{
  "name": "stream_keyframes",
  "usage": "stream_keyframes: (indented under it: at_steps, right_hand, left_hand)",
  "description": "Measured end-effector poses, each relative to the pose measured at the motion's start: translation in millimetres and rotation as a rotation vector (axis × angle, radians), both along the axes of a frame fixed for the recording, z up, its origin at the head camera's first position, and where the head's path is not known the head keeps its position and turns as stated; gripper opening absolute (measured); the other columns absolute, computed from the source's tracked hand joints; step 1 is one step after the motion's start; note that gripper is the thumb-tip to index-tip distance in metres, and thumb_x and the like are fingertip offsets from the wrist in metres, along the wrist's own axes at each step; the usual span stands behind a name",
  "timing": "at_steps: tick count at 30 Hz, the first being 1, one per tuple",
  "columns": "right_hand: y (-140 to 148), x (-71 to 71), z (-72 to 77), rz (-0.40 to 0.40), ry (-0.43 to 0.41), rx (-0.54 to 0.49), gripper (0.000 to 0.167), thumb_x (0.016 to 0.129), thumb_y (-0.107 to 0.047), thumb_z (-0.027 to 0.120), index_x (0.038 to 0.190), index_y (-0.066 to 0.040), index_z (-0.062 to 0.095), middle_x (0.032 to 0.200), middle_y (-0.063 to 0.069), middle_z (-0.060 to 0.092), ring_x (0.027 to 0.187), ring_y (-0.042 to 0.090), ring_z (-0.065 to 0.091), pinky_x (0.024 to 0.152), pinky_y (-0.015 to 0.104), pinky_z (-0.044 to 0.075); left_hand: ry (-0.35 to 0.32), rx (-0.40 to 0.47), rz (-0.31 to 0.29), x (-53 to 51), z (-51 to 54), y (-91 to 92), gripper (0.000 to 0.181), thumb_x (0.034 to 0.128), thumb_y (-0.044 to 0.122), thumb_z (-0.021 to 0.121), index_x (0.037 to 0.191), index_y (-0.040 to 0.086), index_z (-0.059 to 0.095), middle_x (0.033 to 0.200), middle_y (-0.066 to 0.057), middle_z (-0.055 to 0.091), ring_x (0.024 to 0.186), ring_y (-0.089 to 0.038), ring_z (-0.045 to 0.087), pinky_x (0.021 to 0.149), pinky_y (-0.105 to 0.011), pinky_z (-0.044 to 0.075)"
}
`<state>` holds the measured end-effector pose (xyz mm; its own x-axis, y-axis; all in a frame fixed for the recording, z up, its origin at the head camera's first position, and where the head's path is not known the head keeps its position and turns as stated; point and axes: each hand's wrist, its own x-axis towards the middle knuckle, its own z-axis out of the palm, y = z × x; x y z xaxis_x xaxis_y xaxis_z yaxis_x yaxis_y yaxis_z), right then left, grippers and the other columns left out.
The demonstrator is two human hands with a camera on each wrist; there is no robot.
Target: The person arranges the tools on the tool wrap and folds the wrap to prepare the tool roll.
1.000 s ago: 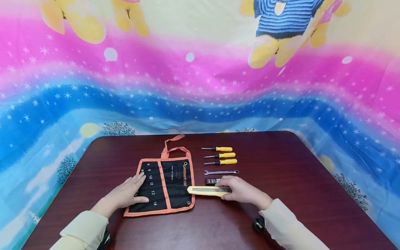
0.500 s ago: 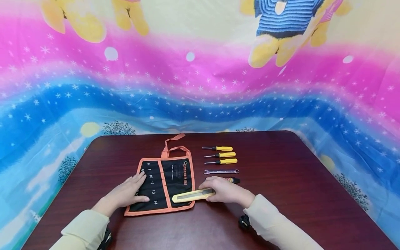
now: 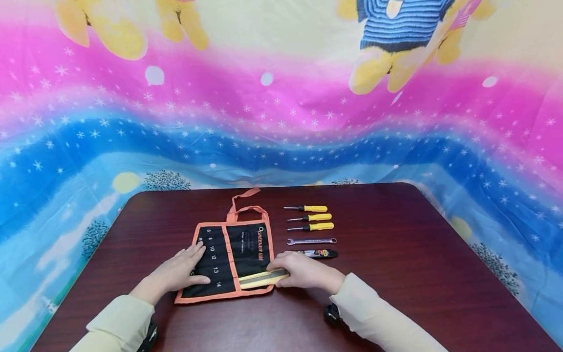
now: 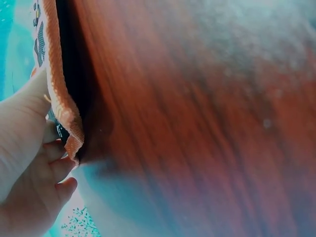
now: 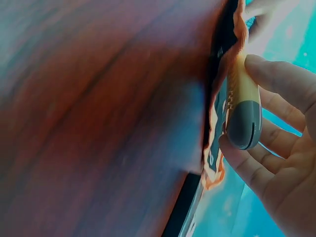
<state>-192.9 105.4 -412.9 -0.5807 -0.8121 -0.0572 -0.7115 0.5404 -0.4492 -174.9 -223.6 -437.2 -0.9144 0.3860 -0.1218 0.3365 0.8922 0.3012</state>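
A yellow utility knife (image 3: 263, 279) lies over the lower right part of a black tool pouch (image 3: 250, 261) with orange edging. Its front end meets the orange strip across the pouch's middle, and the tip is out of sight there. My right hand (image 3: 308, 271) pinches the knife near its rear end. In the right wrist view, thumb and fingers stand around the grey end of the knife (image 5: 244, 123). My left hand (image 3: 176, 269) rests on the pouch's left part, beside its printed numbers, with the fingers extended.
Three yellow-handled screwdrivers (image 3: 316, 218) lie in a column right of the pouch. Below them are a combination wrench (image 3: 311, 241) and a black labelled item (image 3: 323, 253), partly behind my right hand. An orange strap (image 3: 242, 198) trails from the pouch's far edge.
My right hand has moved left with the utility knife, from the pouch's right edge until its front end reached the middle strip. The black labelled item came into view. My left hand stayed put.
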Motion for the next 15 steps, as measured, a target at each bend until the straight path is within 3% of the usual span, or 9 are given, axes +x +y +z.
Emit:
stream_keyframes:
  at_steps: [5,15]
  right_hand:
    - [-13.6,2.3,-1.3,0.029,0.015,-0.005,0.030,0.084,-0.021,0.069,0.114,-0.015,0.065,0.108,-0.007,0.060,0.099,0.006,0.052,0.085,0.022,0.044]
    - [-38.7,3.7,-8.1,0.066,0.072,0.001,0.033,0.086,-0.021,0.067,0.118,-0.013,0.062,0.108,-0.007,0.060,0.097,0.006,0.052,0.084,0.021,0.043]
  left_hand:
    - [-0.013,-0.011,0.008,-0.6,0.7,0.4,0.093,0.0758,0.057,0.064,0.136,-0.008,0.036,0.142,-0.027,0.030,0.130,-0.041,0.027,0.103,-0.054,0.024]
    - [-0.014,-0.014,0.014,1.1,3.9,2.7,0.090,0.0772,0.054,0.065,0.136,-0.008,0.036,0.142,-0.026,0.030,0.130,-0.040,0.026,0.104,-0.053,0.022]
